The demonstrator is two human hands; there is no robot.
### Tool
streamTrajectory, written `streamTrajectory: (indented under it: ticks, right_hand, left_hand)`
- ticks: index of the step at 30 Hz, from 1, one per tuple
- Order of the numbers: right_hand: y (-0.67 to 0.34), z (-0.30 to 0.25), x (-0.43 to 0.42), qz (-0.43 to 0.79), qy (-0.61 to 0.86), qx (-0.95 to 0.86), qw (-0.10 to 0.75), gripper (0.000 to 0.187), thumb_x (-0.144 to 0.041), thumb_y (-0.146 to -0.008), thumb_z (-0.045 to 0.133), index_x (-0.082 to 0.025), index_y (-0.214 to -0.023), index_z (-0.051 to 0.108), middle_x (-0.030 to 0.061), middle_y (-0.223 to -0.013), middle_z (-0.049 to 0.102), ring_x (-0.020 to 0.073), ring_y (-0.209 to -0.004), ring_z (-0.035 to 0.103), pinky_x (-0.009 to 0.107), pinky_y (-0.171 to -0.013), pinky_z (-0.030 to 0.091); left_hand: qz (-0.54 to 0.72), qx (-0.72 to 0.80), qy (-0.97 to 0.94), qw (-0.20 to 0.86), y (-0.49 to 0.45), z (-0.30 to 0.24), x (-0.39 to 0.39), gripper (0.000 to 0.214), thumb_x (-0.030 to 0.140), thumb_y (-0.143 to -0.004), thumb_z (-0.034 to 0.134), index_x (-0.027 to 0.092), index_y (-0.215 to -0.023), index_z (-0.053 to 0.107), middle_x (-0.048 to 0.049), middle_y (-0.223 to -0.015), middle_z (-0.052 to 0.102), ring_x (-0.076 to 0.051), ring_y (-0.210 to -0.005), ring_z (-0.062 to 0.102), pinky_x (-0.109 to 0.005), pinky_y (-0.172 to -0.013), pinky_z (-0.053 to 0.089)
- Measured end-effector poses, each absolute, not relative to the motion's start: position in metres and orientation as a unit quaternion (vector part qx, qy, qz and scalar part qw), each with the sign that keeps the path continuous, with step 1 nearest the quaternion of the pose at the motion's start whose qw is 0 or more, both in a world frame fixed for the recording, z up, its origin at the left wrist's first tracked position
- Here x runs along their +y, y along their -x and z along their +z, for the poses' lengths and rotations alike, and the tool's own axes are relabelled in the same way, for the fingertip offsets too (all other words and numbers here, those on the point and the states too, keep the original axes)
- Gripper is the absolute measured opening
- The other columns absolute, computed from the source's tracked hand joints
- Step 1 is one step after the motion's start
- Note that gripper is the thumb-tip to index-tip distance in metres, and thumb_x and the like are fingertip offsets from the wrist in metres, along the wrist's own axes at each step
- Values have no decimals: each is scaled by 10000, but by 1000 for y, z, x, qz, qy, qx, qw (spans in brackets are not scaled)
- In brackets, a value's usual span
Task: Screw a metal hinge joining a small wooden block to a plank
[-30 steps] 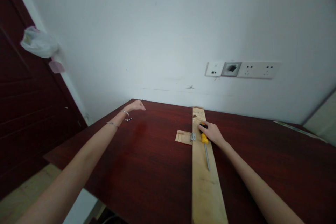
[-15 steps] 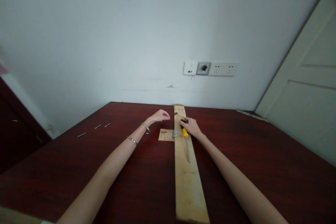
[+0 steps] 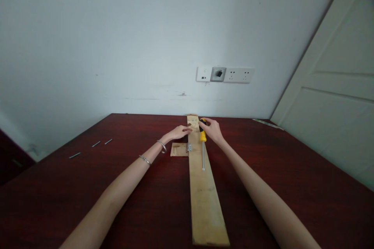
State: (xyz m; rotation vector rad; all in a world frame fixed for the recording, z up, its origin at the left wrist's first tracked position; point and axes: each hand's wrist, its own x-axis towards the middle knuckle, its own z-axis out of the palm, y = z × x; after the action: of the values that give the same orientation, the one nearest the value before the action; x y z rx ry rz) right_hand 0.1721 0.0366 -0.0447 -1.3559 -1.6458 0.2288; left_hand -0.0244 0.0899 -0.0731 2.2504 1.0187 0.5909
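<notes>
A long pale wooden plank lies lengthwise on the dark red table. A small wooden piece joins its left edge through a metal hinge. My right hand is closed around the yellow and black handle of a screwdriver, whose shaft lies along the plank pointing toward me. My left hand rests at the plank's left edge just beyond the hinge, fingers stretched toward the wood and pinched together; whether it holds anything I cannot make out.
Three thin metal screws or nails lie on the table's left part. A row of wall sockets sits above the plank's far end. A white door stands at the right.
My left hand has come from the loose screws at the far left over to the plank near the hinge. My right hand has slid the screwdriver a little farther up the plank.
</notes>
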Motion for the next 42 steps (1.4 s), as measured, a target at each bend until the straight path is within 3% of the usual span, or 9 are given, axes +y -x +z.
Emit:
streamTrajectory:
  ticks: [4, 9, 15, 21, 35, 42]
  right_hand:
    - [-172, -4, 24, 33, 503, -641, 579, 446, -477, -761, 532, -119, -986, 676, 25, -684, 626, 120, -560, 475, 235, -557, 397]
    - [-165, 31, 8, -50, 442, -637, 630, 434, -442, -782, 551, -142, -1086, 628, 29, -762, 630, 109, -577, 477, 246, -583, 428]
    - [-155, 34, 6, -93, 403, -651, 637, 439, -430, -802, 552, -169, -1154, 581, 64, -904, 645, 126, -630, 522, 274, -614, 479]
    - [-148, 28, 9, -83, 381, -671, 631, 440, -429, -807, 560, -160, -1155, 575, 66, -898, 639, 126, -640, 537, 259, -578, 490]
    - [-138, 17, 12, -94, 348, -717, 597, 428, -392, -808, 575, -192, -1186, 563, 83, -953, 645, 148, -680, 550, 279, -580, 502]
    - [-136, 17, 10, -87, 342, -723, 594, 424, -384, -813, 571, -164, -1176, 567, 86, -934, 640, 146, -682, 534, 282, -609, 499]
  left_hand:
    - [198, 407, -823, 345, 30, -77, 93, 420, 445, -851, 489, 132, -1057, 680, -27, -711, 619, -113, -549, 477, -207, -508, 368]
    - [202, 407, -805, 381, 34, -83, 98, 434, 445, -836, 514, 140, -1107, 661, -18, -759, 585, -91, -540, 439, -196, -487, 346]
    - [215, 386, -806, 395, 37, -88, 99, 467, 463, -836, 509, 131, -1132, 651, -29, -777, 616, -92, -564, 420, -193, -510, 344]
    - [220, 388, -798, 406, 37, -85, 94, 420, 427, -840, 510, 142, -1110, 659, -47, -870, 645, -97, -598, 435, -193, -539, 352]
    - [236, 360, -799, 420, 34, -81, 88, 420, 504, -804, 528, 114, -697, 639, 7, -620, 508, -92, -577, 384, -206, -559, 329]
    - [239, 369, -788, 431, 34, -82, 88, 376, 453, -815, 534, 110, -849, 686, 6, -634, 528, -90, -570, 388, -209, -560, 334]
